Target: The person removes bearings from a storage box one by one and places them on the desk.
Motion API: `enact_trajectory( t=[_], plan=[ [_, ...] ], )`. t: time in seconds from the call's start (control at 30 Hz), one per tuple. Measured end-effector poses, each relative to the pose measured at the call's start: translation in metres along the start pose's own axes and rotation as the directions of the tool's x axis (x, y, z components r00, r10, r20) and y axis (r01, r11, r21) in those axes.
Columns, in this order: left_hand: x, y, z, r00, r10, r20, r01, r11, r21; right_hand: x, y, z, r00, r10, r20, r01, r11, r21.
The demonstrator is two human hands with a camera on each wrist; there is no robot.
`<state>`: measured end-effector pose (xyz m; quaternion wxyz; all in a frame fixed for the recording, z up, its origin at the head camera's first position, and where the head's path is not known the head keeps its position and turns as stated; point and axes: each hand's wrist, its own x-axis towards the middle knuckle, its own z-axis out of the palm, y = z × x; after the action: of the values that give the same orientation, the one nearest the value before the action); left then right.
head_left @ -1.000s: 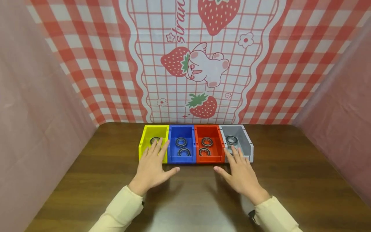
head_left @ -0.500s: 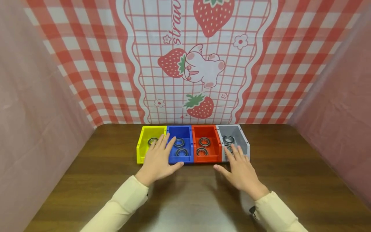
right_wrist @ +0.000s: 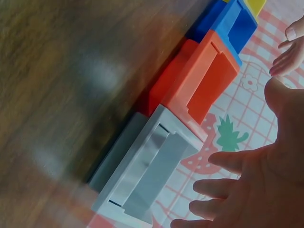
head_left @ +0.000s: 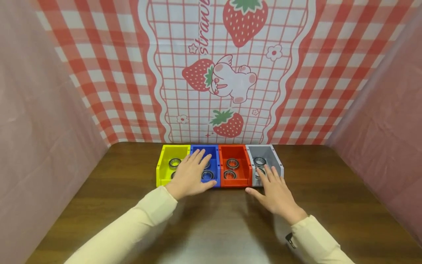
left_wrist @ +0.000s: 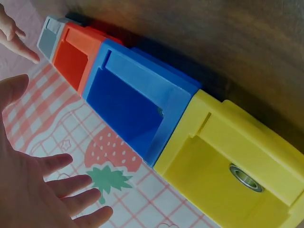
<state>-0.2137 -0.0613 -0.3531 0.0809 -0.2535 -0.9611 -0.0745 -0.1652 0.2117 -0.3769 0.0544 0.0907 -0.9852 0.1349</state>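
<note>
Side by side stand a yellow bin (head_left: pixel 163 161), a blue bin (head_left: pixel 215 158), a red bin (head_left: pixel 244 157) and a grey bin (head_left: pixel 275 161). Ring-shaped ball bearings lie inside each, such as the upper bearing (head_left: pixel 232 163) in the red one. My left hand (head_left: pixel 190 176) hovers over the yellow and blue bins, fingers straight and spread, partly covering their bearings. Over the front of the grey bin is my right hand (head_left: pixel 275 194), also spread and holding nothing. The left wrist view shows one bearing (left_wrist: pixel 246 178) in the yellow bin.
The bins stand near the back edge of a brown wooden table (head_left: pixel 211 227). Behind rises a red-checked strawberry cloth (head_left: pixel 211 73). Pink curtains (head_left: pixel 43 128) hang at both sides.
My left hand has moved right, from over the yellow bin toward the blue one, uncovering bearings in the yellow bin. The right hand has barely moved. The head view has shifted slightly.
</note>
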Motion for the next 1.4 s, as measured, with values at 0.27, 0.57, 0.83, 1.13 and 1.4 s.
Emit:
enact_trajectory(
  t=[0.27,0.57,0.83,1.13,1.4],
  plan=[
    [0.031,0.014,0.004,0.999,0.050,0.006,-0.050,0.998,-0.033,0.004,0.013,-0.001,1.000,0.004,0.023,-0.004,1.000,0.023],
    [0.063,0.052,0.010,0.997,0.075,0.000,-0.075,0.990,-0.121,0.006,0.025,-0.007,0.998,0.008,0.067,-0.011,0.999,0.038],
    [0.094,0.079,0.010,0.995,-0.027,0.091,0.049,0.966,-0.253,0.017,0.033,-0.013,0.992,-0.110,0.058,0.107,0.993,0.040],
    [0.126,0.098,0.026,0.972,-0.162,0.173,0.224,0.864,-0.451,0.047,0.042,-0.024,0.970,-0.232,0.072,0.230,0.973,0.031],
    [0.138,0.104,0.046,0.955,-0.252,0.155,0.296,0.810,-0.507,0.072,0.047,-0.013,0.974,-0.208,0.090,0.206,0.978,0.032]
  ],
)
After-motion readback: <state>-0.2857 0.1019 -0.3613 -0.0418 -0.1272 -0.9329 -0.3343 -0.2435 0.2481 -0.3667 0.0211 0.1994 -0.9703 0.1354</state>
